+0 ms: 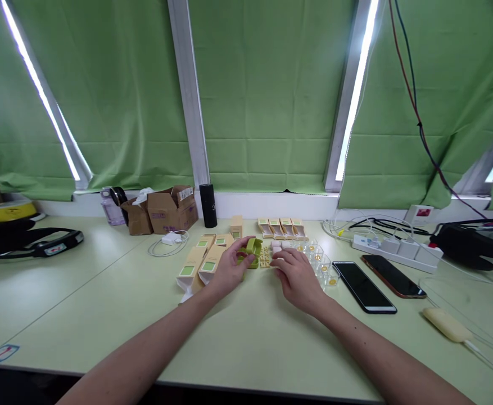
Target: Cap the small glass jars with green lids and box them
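My left hand point(230, 268) is closed around a small green case point(253, 247) whose lid appears raised. Beside it, small yellow square pieces point(265, 257) lie in rows on the table. Over their right side is my right hand point(299, 277), its fingers bent and fingertips drawn together; what they pinch, if anything, is too small to make out. Pale pink-white pieces point(276, 245) sit just beyond those fingers. Clear little containers with yellow contents point(322, 268) stand in rows to the right, partly hidden by this hand. Cream boxes with green labels point(209, 265) lie left of the case.
Open cream boxes point(282, 228) line up behind the pieces. Two phones point(365, 287) point(393, 275) and a power strip point(398, 251) with cables are at right. A black cylinder point(208, 206) and cardboard boxes point(172, 209) stand at the back left.
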`<state>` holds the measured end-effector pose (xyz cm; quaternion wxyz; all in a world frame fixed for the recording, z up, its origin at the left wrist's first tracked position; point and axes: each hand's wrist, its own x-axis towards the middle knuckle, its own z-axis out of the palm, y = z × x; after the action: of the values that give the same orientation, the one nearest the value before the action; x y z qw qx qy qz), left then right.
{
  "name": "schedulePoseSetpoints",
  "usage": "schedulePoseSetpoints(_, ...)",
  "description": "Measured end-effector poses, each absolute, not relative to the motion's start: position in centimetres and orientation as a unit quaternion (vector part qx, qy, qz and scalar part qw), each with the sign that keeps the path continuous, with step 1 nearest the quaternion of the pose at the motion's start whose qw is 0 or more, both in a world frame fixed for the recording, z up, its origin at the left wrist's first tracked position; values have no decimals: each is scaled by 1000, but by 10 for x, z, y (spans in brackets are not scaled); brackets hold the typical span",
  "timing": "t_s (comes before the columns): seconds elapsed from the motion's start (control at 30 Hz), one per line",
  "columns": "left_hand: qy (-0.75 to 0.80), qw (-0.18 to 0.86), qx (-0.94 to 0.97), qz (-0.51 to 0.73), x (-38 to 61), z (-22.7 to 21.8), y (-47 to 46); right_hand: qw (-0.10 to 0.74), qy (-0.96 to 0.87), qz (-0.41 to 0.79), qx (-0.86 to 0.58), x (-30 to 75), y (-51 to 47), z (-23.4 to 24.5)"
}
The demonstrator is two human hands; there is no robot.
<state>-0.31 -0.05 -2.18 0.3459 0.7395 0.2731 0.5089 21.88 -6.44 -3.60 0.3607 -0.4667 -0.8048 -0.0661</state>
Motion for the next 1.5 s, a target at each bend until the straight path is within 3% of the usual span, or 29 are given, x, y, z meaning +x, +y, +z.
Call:
schedulePoseSetpoints(0.13,231,501,657,514,-2,-25,5,228,-829,-98,-501,215,-58,-43)
schedulePoseSetpoints(0.23,214,555,614,519,-1,-27,4,173,-837,-108,-508,214,-54,-47)
schedulePoseSetpoints(0.6,204,579,598,516,1,-22,-1,142,-841,-158,-497,208,-51,-50)
schedulePoseSetpoints(0.7,201,583,595,515,1,-21,-2,185,-838,-173,-484,207,-52,-46)
schedulePoseSetpoints(0.83,207,582,585,525,0,-23,0,312,-819,-183,-444,207,-55,-43)
schedulePoseSetpoints(1.0,219,575,587,526,1,-26,2,404,-807,-138,-407,206,-64,-42)
schedulePoseSetpoints(1.5,225,553,628,500,2,-22,-6,592,-580,449,-335,201,-75,-17)
